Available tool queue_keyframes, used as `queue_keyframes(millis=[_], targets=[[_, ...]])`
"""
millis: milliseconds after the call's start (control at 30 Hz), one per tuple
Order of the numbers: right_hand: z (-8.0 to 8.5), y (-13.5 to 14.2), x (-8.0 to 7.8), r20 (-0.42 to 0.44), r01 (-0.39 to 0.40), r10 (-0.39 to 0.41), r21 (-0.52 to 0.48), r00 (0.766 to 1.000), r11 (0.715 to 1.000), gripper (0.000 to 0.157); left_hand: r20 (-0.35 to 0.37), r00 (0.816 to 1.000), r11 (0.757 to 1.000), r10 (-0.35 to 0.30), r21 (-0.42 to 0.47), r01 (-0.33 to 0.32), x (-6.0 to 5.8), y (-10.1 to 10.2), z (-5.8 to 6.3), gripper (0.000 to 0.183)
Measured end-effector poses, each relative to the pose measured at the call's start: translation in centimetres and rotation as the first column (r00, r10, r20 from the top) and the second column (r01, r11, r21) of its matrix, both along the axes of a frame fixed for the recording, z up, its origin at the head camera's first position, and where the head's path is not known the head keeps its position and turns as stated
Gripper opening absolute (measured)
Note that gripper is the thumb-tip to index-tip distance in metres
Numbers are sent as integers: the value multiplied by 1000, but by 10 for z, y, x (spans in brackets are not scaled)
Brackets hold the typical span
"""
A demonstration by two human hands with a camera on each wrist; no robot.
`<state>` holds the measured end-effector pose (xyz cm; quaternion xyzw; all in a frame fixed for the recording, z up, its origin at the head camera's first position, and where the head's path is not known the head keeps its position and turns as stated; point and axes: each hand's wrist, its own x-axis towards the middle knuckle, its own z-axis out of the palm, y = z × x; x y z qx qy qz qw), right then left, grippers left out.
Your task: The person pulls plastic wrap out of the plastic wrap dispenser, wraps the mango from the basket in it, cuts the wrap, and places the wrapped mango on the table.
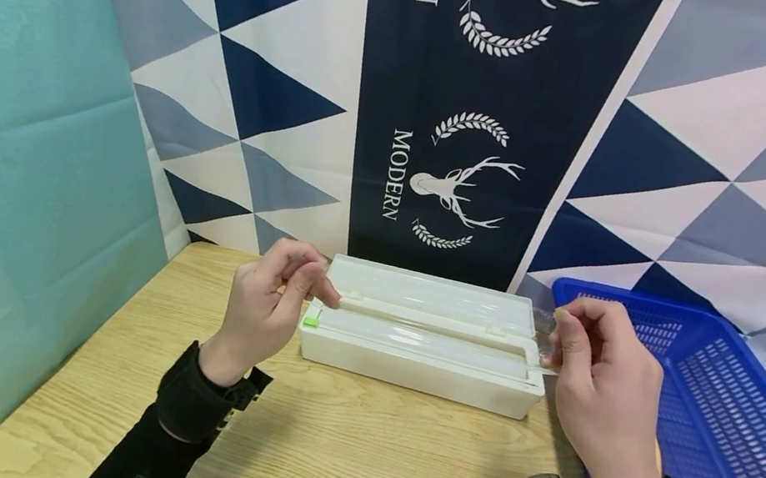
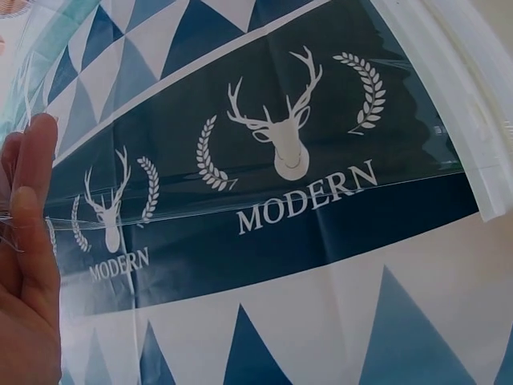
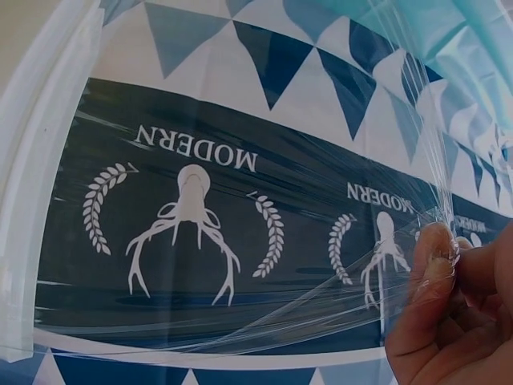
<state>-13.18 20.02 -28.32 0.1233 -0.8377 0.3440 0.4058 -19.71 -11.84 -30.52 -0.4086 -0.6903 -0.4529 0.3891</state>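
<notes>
A long white plastic-wrap dispenser [image 1: 417, 376] lies on the table with its lid [image 1: 434, 294] raised at the back. A small green piece [image 1: 312, 322] shows at its left front corner. My left hand [image 1: 268, 309] is at the dispenser's left end, thumb and forefinger pinching one side of the clear plastic wrap [image 2: 337, 172]. At the right end, my right hand [image 1: 602, 386] pinches the other side, where the film gathers into creases. Both wrist views show the wrap [image 3: 304, 297] drawn out between the hands and the white dispenser edge.
A blue plastic basket [image 1: 743, 452] stands to the right, behind and beside my right forearm. Wood-grain tabletop [image 1: 348, 445] extends in front of the dispenser. Patterned cloth [image 1: 296, 123] hangs close behind it, and a teal sheet [image 1: 32, 155] hangs along the left.
</notes>
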Motion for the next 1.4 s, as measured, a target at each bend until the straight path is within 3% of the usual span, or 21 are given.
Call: queue_keyframes(millis=[1133, 1400], targets=[[7, -1, 14, -83, -34, 34, 3, 996, 999, 7, -107, 994, 999, 38, 1, -38, 14, -3, 10, 29], [9, -2, 18, -95, -29, 29, 0, 995, 1000, 7, -116, 993, 999, 34, 46, -28, 17, -1, 11, 30]])
